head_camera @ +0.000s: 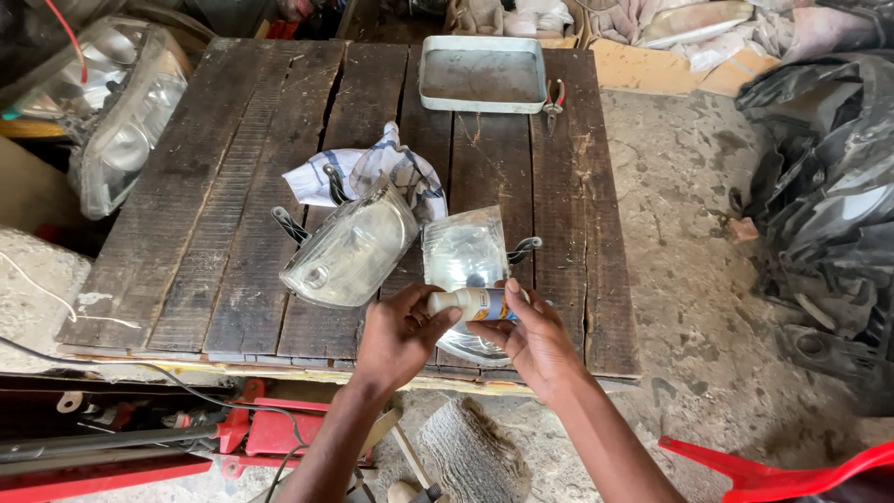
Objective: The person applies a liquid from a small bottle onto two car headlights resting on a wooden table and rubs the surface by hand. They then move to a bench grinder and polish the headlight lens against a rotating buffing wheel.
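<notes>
My right hand (535, 340) holds a small white bottle with a blue and orange label (477, 303) lying sideways over the table's near edge. My left hand (399, 333) has its fingertips on the bottle's white cap end. Just beyond the hands lie two car headlights on the dark wooden table (233, 186): a cloudy one (352, 250) tilted to the left and a clearer one (464, 251) right under the bottle. A white and blue patterned cloth (365, 171) lies crumpled behind the left headlight.
A shallow metal tray (481, 74) and red-handled pliers (554, 98) sit at the table's far edge. Another headlight (126, 116) rests at far left. Black car parts (824, 205) pile at right. Red equipment (251, 433) and a red plastic object (782, 470) are low down.
</notes>
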